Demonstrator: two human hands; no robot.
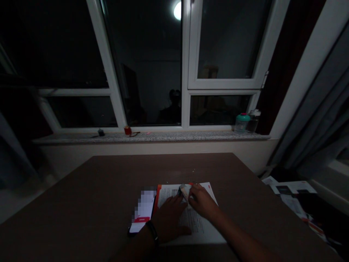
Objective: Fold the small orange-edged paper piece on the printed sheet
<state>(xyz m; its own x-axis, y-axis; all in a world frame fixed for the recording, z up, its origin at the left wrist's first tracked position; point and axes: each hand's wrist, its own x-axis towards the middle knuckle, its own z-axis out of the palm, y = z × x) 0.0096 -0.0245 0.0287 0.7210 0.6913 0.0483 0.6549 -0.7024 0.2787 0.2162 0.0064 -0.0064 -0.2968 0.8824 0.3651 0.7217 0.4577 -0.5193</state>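
Observation:
A printed sheet (pixel 208 233) with an orange edge at its left lies on the brown table. My left hand (pixel 170 216), with a dark band at the wrist, lies over the sheet with its fingers stretched out. Close beside it, my right hand (pixel 201 200) is closed, its fingers pinching a small pale piece (pixel 185 190) that looks like folded paper. The piece has a dark part at its left end, near my left fingertips. Dim light hides its exact kind. A phone (pixel 144 205) with a lit screen lies left of the sheet.
The brown table (pixel 95 196) reaches to the wall below a stone windowsill (pixel 163 136). On the sill stand a teal-lidded bottle (pixel 241 123), a clear bottle (pixel 253 122) and a small red container (pixel 127 130). Papers (pixel 294 187) lie lower down at the right.

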